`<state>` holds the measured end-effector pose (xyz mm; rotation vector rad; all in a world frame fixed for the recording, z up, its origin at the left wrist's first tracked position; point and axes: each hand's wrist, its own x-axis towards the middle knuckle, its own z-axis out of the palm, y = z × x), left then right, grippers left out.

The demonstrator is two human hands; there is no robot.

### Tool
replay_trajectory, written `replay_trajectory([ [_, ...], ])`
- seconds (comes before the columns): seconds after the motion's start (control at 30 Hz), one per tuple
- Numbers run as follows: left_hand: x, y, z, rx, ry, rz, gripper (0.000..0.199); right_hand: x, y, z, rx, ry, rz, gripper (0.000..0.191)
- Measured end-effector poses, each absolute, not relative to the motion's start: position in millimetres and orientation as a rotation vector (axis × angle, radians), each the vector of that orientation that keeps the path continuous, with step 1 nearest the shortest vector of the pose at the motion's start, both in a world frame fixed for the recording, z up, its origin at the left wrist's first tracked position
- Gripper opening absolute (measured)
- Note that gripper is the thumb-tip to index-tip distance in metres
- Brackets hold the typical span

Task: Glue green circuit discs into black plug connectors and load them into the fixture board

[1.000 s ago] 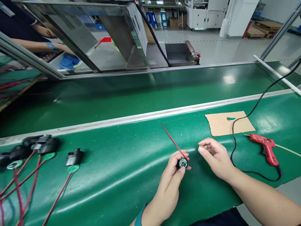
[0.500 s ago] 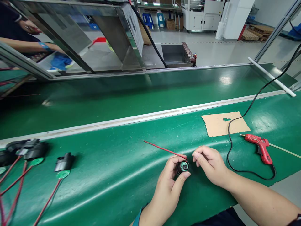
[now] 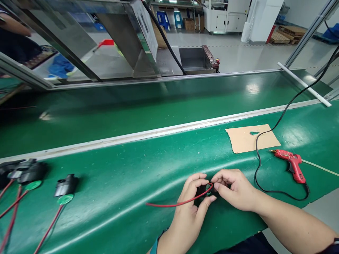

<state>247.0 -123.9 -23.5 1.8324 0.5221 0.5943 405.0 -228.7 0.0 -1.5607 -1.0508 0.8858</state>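
My left hand (image 3: pixel 188 208) grips a small black round housing (image 3: pixel 198 193) between thumb and fingers, low in the middle of the head view. A green circuit board (image 3: pixel 209 190) shows in its open end. A red wire (image 3: pixel 166 205) bends in a tight loop at the board, then runs left across my left fingers, its free end over the mat. My right hand (image 3: pixel 235 190) has thumb and forefinger pinched at that loop, against the housing's right side. The fingertips partly hide the contact with the wire.
A red glue gun (image 3: pixel 292 164) lies right, its black cord (image 3: pixel 261 165) crossing a cardboard piece (image 3: pixel 251 139). Black parts with green discs and red wires (image 3: pixel 66 185) lie left. Beyond the white strip (image 3: pixel 159 133) runs a green belt (image 3: pixel 148 106). Another person (image 3: pixel 16 38) stands far left.
My right hand has moved left and closed in at the housing. The red wire swung from pointing up-left to lying leftward over my left hand, now looped at the board.
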Motion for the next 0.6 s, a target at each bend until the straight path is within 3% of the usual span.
replay_trajectory([
  [0.37, 248, -124, -21, 1.717, 0.552, 0.525, 0.018, 407, -231, 1, -1.651, -1.153, 0.953, 0.021],
  [0.6, 248, -124, -21, 1.390, 0.526, 0.364, 0.022, 420, -228, -9, -1.797, -1.118, 0.616, 0.026],
])
